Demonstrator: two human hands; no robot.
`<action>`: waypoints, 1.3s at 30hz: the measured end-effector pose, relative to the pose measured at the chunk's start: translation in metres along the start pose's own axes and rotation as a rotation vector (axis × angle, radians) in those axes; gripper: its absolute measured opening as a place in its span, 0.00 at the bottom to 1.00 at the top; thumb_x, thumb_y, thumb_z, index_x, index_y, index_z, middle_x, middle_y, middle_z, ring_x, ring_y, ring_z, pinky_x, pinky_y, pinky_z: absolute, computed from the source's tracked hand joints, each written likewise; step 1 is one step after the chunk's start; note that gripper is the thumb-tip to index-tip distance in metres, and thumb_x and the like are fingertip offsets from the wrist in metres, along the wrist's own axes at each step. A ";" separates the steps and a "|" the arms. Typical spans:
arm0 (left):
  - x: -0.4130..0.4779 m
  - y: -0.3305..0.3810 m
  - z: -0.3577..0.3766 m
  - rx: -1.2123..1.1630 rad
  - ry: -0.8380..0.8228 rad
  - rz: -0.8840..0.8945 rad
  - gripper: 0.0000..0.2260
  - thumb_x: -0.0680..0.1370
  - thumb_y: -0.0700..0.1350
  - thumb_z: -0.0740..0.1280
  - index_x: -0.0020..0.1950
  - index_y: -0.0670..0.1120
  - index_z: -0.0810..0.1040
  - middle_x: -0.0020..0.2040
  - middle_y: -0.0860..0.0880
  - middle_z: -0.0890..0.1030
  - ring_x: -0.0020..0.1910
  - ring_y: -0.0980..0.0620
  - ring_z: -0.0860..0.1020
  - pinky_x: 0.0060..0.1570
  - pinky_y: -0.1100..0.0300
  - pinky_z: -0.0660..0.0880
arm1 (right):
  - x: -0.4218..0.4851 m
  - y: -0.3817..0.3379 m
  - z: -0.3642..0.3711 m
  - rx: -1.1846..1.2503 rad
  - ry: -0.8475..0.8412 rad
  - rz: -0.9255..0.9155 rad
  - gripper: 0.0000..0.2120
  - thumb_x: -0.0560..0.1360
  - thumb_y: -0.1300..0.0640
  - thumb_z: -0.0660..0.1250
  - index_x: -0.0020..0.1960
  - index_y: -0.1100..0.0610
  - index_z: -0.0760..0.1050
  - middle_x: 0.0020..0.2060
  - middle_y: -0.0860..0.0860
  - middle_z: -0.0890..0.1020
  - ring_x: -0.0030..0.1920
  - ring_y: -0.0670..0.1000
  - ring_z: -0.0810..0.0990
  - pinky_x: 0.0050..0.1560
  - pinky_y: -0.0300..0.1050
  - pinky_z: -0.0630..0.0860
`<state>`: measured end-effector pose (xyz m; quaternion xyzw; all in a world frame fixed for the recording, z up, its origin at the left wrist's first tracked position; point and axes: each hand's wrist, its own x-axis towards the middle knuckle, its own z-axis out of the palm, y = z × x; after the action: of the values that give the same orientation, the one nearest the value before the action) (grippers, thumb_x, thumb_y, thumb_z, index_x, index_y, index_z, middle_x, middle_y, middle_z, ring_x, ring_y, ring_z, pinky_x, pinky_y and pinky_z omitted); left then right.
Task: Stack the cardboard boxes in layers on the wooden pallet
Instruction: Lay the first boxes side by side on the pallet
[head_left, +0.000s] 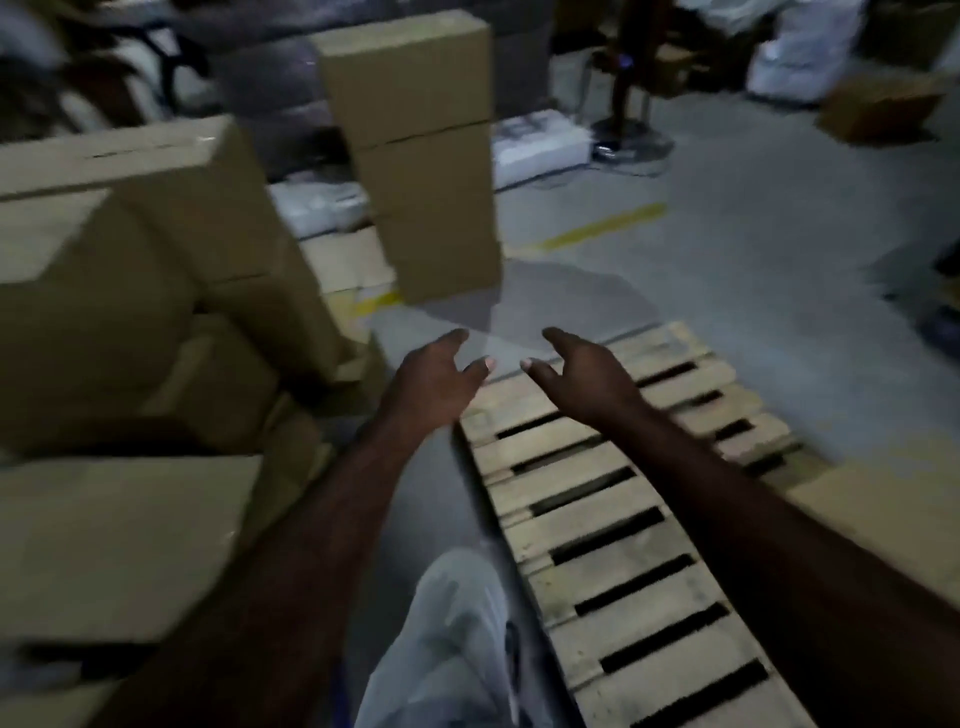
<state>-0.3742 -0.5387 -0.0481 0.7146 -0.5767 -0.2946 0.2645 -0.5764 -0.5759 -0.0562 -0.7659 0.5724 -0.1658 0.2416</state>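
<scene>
Cardboard boxes (130, 249) (any print blurred) stand beside the wooden pallet (597, 493).

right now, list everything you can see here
wooden pallet: one, pale wood, floor at right
stacked boxes: about three, brown, tall stack ahead
box pile: several, brown, at left
far box: one, brown, floor far right
white sacks: a few, white, along the back
floor line: one, yellow, beyond the pallet
trouser leg: one, grey, bottom centre
left hand: open, empty, by the pallet's far corner
right hand: open, empty, over the pallet's far end
</scene>
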 end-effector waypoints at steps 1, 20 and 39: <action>-0.015 -0.025 -0.028 -0.030 0.056 -0.049 0.39 0.68 0.71 0.63 0.71 0.47 0.73 0.65 0.44 0.79 0.59 0.45 0.79 0.59 0.49 0.77 | 0.003 -0.034 0.016 0.006 -0.042 -0.059 0.31 0.80 0.42 0.63 0.77 0.58 0.65 0.73 0.56 0.72 0.72 0.56 0.70 0.68 0.47 0.67; -0.209 -0.367 -0.287 -0.199 0.723 -0.722 0.25 0.80 0.57 0.66 0.71 0.43 0.74 0.66 0.42 0.78 0.64 0.44 0.76 0.54 0.57 0.69 | 0.016 -0.439 0.310 -0.102 -0.477 -0.565 0.26 0.80 0.39 0.62 0.72 0.53 0.70 0.62 0.54 0.80 0.61 0.58 0.79 0.52 0.46 0.74; -0.172 -0.495 -0.243 -0.626 0.902 -1.256 0.40 0.78 0.51 0.71 0.81 0.42 0.52 0.78 0.44 0.62 0.75 0.43 0.64 0.72 0.54 0.64 | 0.115 -0.469 0.507 -0.381 -0.854 -0.514 0.34 0.79 0.42 0.65 0.77 0.60 0.61 0.73 0.61 0.67 0.71 0.63 0.68 0.68 0.54 0.67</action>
<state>0.1053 -0.2649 -0.2161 0.8462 0.1987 -0.2196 0.4429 0.0996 -0.4876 -0.2160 -0.9110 0.2370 0.2137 0.2613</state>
